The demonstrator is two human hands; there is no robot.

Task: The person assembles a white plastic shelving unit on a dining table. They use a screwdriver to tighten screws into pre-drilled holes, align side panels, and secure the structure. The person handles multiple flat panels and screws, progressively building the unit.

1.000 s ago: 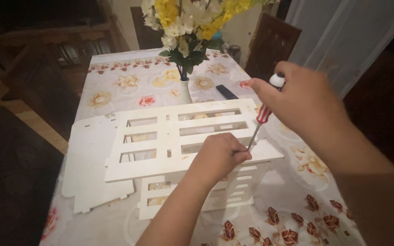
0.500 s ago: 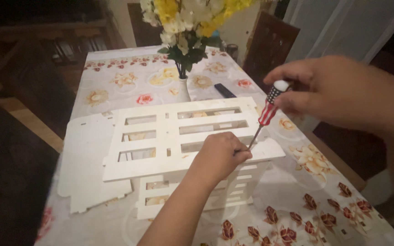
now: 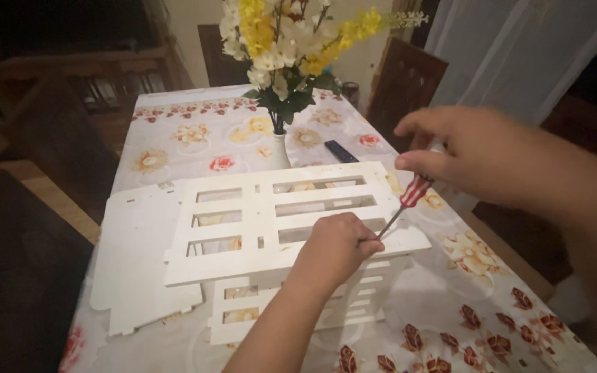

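Dim dining room; table (image 3: 174,131) covered by a floral-print cloth, running from the near edge to the far wall. Dark chairs at the left side (image 3: 57,131) and at the far right (image 3: 409,86); white curtain (image 3: 519,55) at the right. Open cloth at the near right corner and beyond the vase.

White slatted panel (image 3: 271,207) lying flat across the table centre, resting on a second slatted panel (image 3: 298,304) beneath. Flat white board (image 3: 136,255) just beside on the left, reaching close to the left table edge.

Left hand (image 3: 336,249) closed in a loose fist, pressed down on the near right part of the upper panel, fingers pinched around the screwdriver tip.

Right hand (image 3: 471,155) raised above the right table edge, fingers curled and closed around the handle top of a red-and-white striped screwdriver (image 3: 409,197). Shaft tilted, pointing down and left to the left hand. Blurred by motion.

White vase (image 3: 281,148) with yellow and white flowers (image 3: 291,41) behind the panel. Dark rectangular remote control (image 3: 340,151) just right of the vase.
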